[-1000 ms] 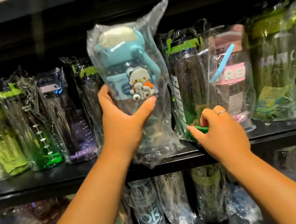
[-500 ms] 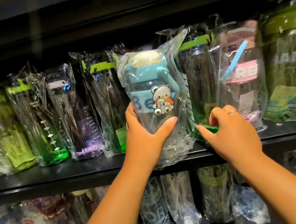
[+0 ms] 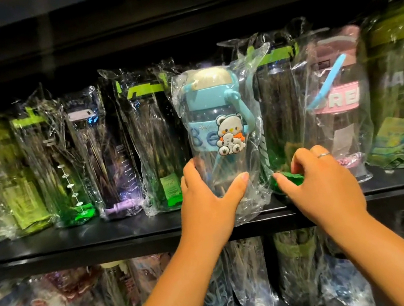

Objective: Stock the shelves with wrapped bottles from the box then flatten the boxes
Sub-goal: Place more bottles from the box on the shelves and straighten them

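Lowering since a second ago, the bear bottle point(image 3: 217, 124) is sitting deeper in the row now, its cream lid no longer standing above the neighbouring caps. Just left of the bear bottle, a green-capped bottle point(image 3: 155, 147) is standing upright in its wrap, marking one side of the gap I am aiming for. My left hand point(image 3: 204, 205) is gripping the bear bottle low on its clear body. The fingers point(image 3: 190, 170) are curling round its left side and the thumb is lying across the front, so the lid and the bear figure are staying visible and facing me.

The bear bottle is standing upright, long axis vertical, lid up, strap hanging down its right side. Its loose wrap is trailing over the front edge of the shelf point(image 3: 77, 241), so I am judging it not yet pushed fully back.

Just right of the bear bottle, my right hand point(image 3: 325, 186) is clamping thumb and curled fingers on the green base of a dark bottle point(image 3: 280, 119), probably holding it aside and keeping the gap open. Further right of the bear bottle, a pink bottle point(image 3: 338, 104) is standing close against the dark one.
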`<act>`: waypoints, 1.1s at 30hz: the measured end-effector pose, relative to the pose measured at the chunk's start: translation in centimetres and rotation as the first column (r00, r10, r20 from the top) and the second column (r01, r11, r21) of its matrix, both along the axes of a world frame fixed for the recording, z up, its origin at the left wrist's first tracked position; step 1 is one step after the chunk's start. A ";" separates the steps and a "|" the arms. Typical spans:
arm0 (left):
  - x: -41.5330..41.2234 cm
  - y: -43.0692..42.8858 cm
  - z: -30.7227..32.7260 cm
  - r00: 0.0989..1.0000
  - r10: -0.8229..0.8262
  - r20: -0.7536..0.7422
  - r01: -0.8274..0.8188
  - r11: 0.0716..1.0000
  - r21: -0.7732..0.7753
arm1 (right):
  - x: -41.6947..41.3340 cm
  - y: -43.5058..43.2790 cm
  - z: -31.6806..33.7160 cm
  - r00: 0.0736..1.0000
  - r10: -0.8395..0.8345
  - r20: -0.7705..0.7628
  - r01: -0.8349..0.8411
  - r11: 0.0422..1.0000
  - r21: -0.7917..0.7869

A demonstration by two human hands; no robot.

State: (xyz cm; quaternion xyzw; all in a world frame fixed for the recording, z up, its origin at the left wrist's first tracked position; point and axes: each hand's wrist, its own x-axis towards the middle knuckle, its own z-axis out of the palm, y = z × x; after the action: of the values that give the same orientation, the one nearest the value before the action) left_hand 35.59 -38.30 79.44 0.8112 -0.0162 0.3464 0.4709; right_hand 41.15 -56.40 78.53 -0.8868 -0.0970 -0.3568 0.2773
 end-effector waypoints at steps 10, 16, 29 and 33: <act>0.8 -0.5 0.4 0.999 0.026 -0.037 -0.026 1.000 -0.002 | 0.1 0.0 -0.2 1.000 0.010 0.012 -0.010 1.000 -0.008; 1.6 -0.4 0.5 0.998 0.044 -0.049 -0.044 0.999 0.008 | 0.3 -0.2 -0.5 1.000 0.023 0.019 -0.023 0.999 -0.032; 3.0 -0.4 0.6 0.983 0.159 -0.086 -0.150 0.983 0.101 | 0.2 -0.2 -0.4 0.998 0.051 0.033 -0.050 0.998 -0.033; 3.3 -0.4 0.7 0.980 0.177 -0.092 -0.167 0.980 0.111 | 0.1 -0.3 -0.3 0.998 0.052 0.035 -0.051 0.998 -0.038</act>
State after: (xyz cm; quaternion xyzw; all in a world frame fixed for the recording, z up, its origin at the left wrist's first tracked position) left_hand 38.93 -38.73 80.15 0.8491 0.0600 0.3431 0.3972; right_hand 41.21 -56.67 78.22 -0.8823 -0.1315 -0.3637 0.2682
